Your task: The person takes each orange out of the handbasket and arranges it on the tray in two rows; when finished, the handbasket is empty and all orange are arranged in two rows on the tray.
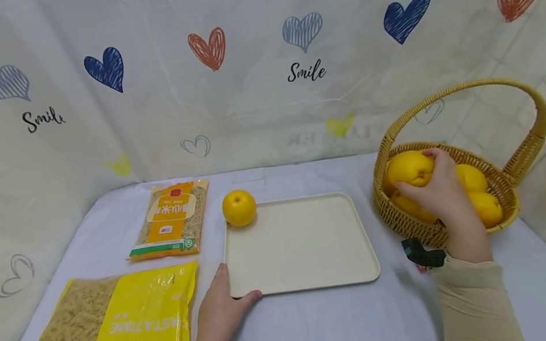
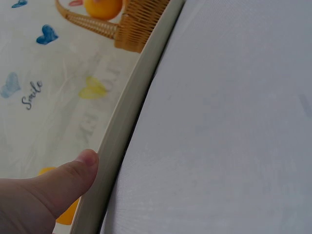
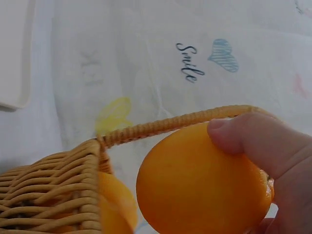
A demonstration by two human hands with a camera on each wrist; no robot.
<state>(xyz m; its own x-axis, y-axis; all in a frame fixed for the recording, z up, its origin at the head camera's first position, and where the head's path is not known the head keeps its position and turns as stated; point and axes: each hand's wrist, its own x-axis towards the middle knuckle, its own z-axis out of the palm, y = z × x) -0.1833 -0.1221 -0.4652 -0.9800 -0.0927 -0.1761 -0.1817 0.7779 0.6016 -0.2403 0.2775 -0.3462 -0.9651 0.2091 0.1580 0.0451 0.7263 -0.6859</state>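
My right hand (image 1: 440,188) grips an orange (image 1: 411,169) at the left side of the wicker basket (image 1: 390,218). In the right wrist view the thumb presses on top of this orange (image 3: 200,180), above the basket rim. Several more oranges (image 1: 472,177) lie in the basket, partly covered by the hand. My left hand (image 1: 221,306) rests at the near left corner of a cream tray (image 1: 299,248). Its thumb lies straight along the rim (image 2: 109,146) in the left wrist view. A single orange (image 1: 239,208) sits at the tray's far left corner.
Left of the tray stand a yellow pasta bag (image 1: 142,323) and, behind it, a smaller orange-labelled grain bag (image 1: 170,220). The basket's tall handle (image 1: 476,85) arches over its opening. A printed cloth backdrop (image 1: 264,107) hangs behind the white-covered table (image 1: 327,332).
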